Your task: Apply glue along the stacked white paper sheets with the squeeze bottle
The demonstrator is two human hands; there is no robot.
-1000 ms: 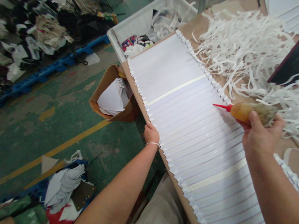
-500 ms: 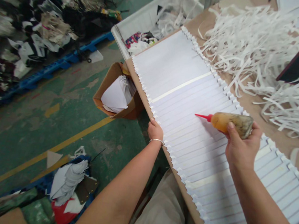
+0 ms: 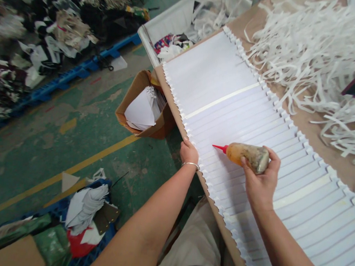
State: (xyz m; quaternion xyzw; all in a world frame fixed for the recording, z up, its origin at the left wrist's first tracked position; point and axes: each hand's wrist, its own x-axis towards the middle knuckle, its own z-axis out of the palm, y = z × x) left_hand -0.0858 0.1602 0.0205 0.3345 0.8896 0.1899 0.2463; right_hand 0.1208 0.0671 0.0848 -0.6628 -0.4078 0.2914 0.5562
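Observation:
My right hand [image 3: 261, 178] is wrapped round a glue bottle [image 3: 246, 155] with amber contents and a red nozzle, tilted so the tip points left over the sheets. Overlapping white sheets [image 3: 239, 125] lie in a long row of narrow strips, with small tabs along both long edges. My left hand [image 3: 189, 151], a bracelet at its wrist, rests at the near edge of the brown board under the sheets; its fingers are bent and partly hidden, and what they hold is unclear.
White strips [image 3: 309, 57] are heaped beyond the sheets. A cardboard box [image 3: 131, 96] with white pieces stands below the table edge, near a white bin [image 3: 150, 45]. Scrap piles [image 3: 65, 30] lie left beside a blue pallet [image 3: 74, 73].
My right hand has moved left with the bottle, bringing the red tip closer to the near edge of the sheets. My left hand stays at the edge while the whole view shifts slightly.

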